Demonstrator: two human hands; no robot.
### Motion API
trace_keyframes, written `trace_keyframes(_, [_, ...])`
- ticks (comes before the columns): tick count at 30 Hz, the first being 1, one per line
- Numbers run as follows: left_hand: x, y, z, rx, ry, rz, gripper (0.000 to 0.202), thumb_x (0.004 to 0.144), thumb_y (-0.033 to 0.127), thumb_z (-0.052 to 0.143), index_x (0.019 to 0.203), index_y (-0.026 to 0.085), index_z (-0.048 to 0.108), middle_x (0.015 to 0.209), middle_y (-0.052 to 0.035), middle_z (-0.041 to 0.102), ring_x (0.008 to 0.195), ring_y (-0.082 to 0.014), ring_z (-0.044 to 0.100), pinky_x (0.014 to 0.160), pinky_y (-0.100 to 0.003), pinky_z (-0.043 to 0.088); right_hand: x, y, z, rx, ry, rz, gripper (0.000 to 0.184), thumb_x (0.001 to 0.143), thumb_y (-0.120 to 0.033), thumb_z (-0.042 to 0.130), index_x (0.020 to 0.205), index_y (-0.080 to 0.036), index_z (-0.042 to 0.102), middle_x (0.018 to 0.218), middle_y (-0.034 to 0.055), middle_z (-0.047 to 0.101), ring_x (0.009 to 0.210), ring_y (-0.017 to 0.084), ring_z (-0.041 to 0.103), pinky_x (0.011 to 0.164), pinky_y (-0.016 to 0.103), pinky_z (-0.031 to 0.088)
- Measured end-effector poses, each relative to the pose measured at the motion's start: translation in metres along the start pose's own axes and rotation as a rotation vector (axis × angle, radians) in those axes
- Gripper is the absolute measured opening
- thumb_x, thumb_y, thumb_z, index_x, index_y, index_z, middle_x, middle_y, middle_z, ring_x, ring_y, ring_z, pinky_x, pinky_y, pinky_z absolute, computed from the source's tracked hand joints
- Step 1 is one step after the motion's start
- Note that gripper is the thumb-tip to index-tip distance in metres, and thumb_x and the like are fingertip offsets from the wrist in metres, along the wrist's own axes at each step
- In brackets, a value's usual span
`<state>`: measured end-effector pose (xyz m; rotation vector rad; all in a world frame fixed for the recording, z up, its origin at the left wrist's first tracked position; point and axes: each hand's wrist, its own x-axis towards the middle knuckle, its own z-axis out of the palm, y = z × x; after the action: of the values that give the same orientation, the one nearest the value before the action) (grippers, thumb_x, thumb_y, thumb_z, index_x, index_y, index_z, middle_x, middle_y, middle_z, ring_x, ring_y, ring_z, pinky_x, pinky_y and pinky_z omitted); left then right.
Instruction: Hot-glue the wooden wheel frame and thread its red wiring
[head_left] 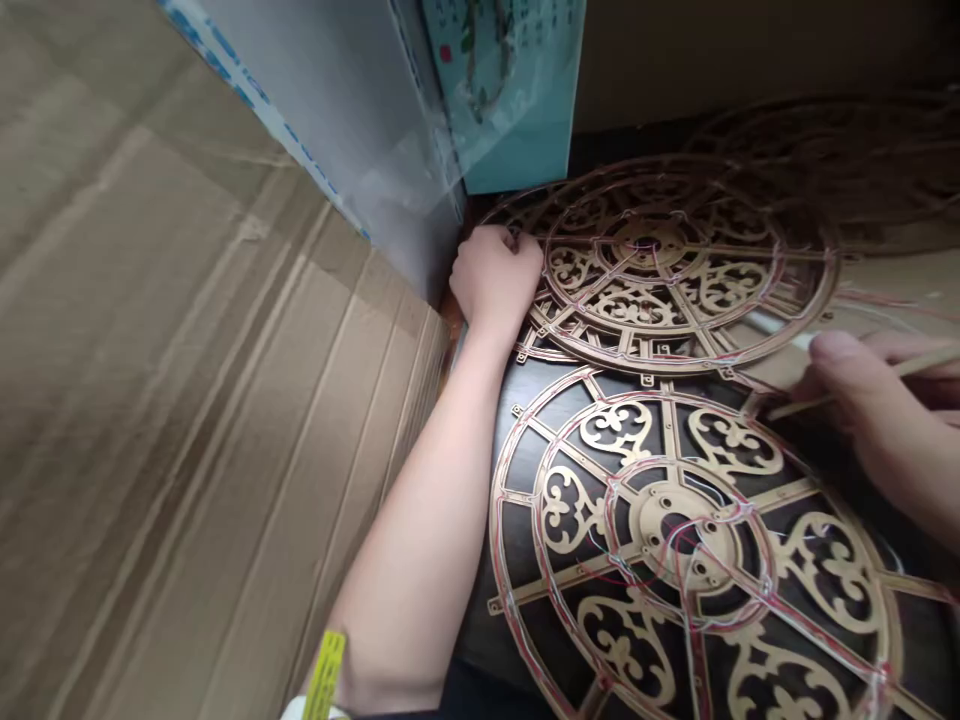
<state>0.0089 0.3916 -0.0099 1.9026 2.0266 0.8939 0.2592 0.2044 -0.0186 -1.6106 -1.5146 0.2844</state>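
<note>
Down on the dark work surface [525, 420] we've got two ornate round fretwork frames in play, and both are laced with thin red and white wires. Left hand [493, 275] is stretched out, curled into a loose fist at the far-left rim of the upper frame [660, 270], fingers tucked under or around the edge — gripping it, by the look of things, though the fingertips are hidden. Right hand [885, 410] comes in from the right edge, thumb and fingers pinched narrow on a slim pale stick [847, 388], its tip resting near the gap where the two frames meet.

Closer to us lies the nearer frame [697, 550], flat, scrollwork facing up, wiring running round its inner ring and out along the spokes. Judging from how things lie, the wiring on both frames looks largely routed: loops follow the rings neatly on each. What seems left is tidying or tucking strands near the stick's tip, where a loose run of wire crosses toward the right. A third frame [847, 160] sits further back in shadow, too dim to read.

Big cardboard box [187, 380] fills the left, with a plastic-wrapped teal package [510, 90] propped beyond it
</note>
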Motion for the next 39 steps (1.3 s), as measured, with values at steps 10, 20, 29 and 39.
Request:
trace_keyframes(10, [0.001, 0.004, -0.003, 0.009, 0.021, -0.026, 0.026, 0.09, 0.035, 0.056, 0.069, 0.021, 0.058, 0.078, -0.0106, 0.065, 0.097, -0.0339, 0.066, 0.088, -0.041, 0.045, -0.01, -0.06, -0.003, -0.004, -0.187, -0.199, 0.016, 0.097, -0.033, 0.059, 0.09, -0.033, 0.074, 0.082, 0.0017, 0.074, 0.067, 0.022, 0.069, 0.059, 0.037, 0.054])
trace_keyframes(20, [0.002, 0.004, -0.001, 0.01, 0.032, -0.027, 0.026, 0.09, 0.034, 0.058, 0.067, 0.022, 0.058, 0.075, -0.0096, 0.064, 0.099, -0.0333, 0.065, 0.088, -0.039, 0.046, -0.027, -0.071, 0.013, 0.104, -0.556, -0.457, 0.032, 0.099, -0.02, 0.051, 0.127, -0.023, 0.067, 0.111, 0.008, 0.073, 0.095, 0.022, 0.072, 0.075, 0.031, 0.062])
trace_keyframes(29, [0.002, 0.003, 0.0, 0.013, 0.042, -0.011, 0.024, 0.09, 0.037, 0.057, 0.071, 0.022, 0.06, 0.076, -0.0102, 0.065, 0.099, -0.0328, 0.065, 0.088, -0.039, 0.047, -0.03, -0.07, 0.015, 0.104, -0.597, -0.448, 0.029, 0.101, -0.018, 0.048, 0.123, -0.021, 0.065, 0.108, 0.0093, 0.071, 0.09, 0.019, 0.07, 0.074, 0.028, 0.06])
trace_keyframes(39, [0.002, 0.003, 0.001, -0.01, 0.022, -0.014, 0.021, 0.091, 0.035, 0.057, 0.076, 0.022, 0.063, 0.08, -0.0109, 0.066, 0.108, -0.0347, 0.063, 0.092, -0.041, 0.046, -0.031, -0.07, 0.017, 0.087, -0.579, -0.45, 0.029, 0.1, -0.019, 0.05, 0.124, -0.022, 0.066, 0.107, 0.0083, 0.071, 0.09, 0.02, 0.07, 0.074, 0.03, 0.06])
